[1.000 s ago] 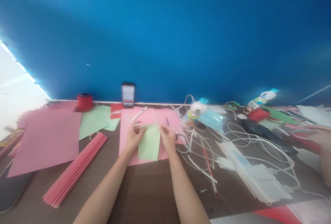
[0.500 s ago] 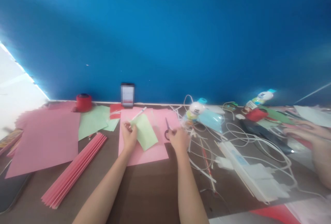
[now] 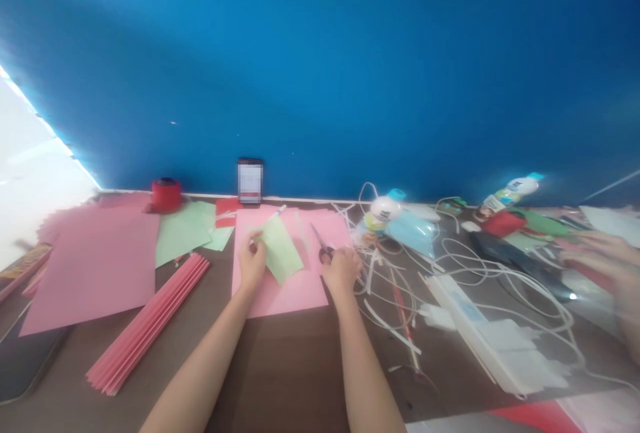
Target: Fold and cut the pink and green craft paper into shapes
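My left hand (image 3: 253, 258) is closed on the left edge of a light green piece of paper (image 3: 281, 252). In my right hand (image 3: 343, 269) is a pair of scissors (image 3: 325, 246), gripped by the handles, with the blades pointing up and left toward the green paper but apart from it. Beneath both lie pink sheets (image 3: 290, 303) on the brown table. A white pen-like stick (image 3: 281, 209) lies partly hidden behind the green paper's top corner.
A phone (image 3: 250, 181) leans on the blue wall. Left are a pleated pink paper bundle (image 3: 150, 326), a pink sheet (image 3: 95, 266) and a red tape roll (image 3: 166, 196). Right are a glue bottle (image 3: 384, 209), tangled white cords (image 3: 540, 286), a power strip (image 3: 463, 313) and another person's hand (image 3: 605, 256).
The scissors have turned, their blades now leaning further left toward the green paper. My left hand still holds the paper. The whole view has shifted slightly.
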Available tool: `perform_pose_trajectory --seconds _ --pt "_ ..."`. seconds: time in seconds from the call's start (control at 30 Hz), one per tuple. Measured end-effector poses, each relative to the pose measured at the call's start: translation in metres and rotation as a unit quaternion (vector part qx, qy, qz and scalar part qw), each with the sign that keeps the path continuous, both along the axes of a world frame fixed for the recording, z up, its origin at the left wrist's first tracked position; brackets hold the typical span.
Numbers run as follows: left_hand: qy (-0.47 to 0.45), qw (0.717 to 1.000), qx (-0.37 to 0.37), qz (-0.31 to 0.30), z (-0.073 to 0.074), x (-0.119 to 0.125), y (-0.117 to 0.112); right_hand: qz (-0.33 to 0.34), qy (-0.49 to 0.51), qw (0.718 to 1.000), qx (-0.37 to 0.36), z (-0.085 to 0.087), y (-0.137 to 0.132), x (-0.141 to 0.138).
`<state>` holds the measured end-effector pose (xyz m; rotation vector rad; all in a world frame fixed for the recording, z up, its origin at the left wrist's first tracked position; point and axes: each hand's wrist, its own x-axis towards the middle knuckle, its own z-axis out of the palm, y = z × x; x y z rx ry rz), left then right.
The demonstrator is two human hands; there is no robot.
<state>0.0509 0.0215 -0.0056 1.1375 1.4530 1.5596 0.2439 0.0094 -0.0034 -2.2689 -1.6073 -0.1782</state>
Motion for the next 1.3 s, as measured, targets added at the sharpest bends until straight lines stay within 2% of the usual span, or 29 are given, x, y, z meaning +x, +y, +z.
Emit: perform_pose_trajectory --seconds 0.13,0.23,0.3,0.43,0.63,0.8,0.93,1.13,1.3 --pt "-0.006 1.000 0.007 -0.007 -0.005 0.000 0.000 0.013 0.081 0.991 0.105 -0.006 0.005 0.002" --pt "-0.018 1.000 0.019 -0.011 -0.007 0.000 0.000 0.042 0.177 0.967 0.179 -0.011 0.010 0.001" --pt "-0.031 0.999 0.024 -0.020 -0.007 0.001 0.000 0.055 0.242 0.947 0.202 -0.014 0.012 -0.002" --pt "-0.051 0.997 0.030 -0.047 -0.006 0.003 0.000 0.054 0.328 0.921 0.200 -0.014 0.012 -0.010" --pt "-0.060 0.996 0.035 -0.060 -0.005 0.003 0.001 -0.001 0.398 0.889 0.226 -0.002 0.009 -0.017" --pt "-0.077 0.995 0.035 -0.050 -0.002 0.004 -0.003 -0.005 0.446 0.875 0.191 0.000 0.005 -0.025" --pt "-0.089 0.994 0.030 -0.054 0.001 0.006 -0.005 0.020 0.471 0.860 0.193 -0.006 0.003 -0.036" --pt "-0.109 0.991 0.012 -0.077 0.005 0.012 -0.006 0.061 0.576 0.788 0.208 -0.005 0.003 -0.047" --pt "-0.098 0.990 0.030 -0.098 0.005 0.009 -0.005 0.069 0.599 0.771 0.206 0.004 0.002 -0.046"
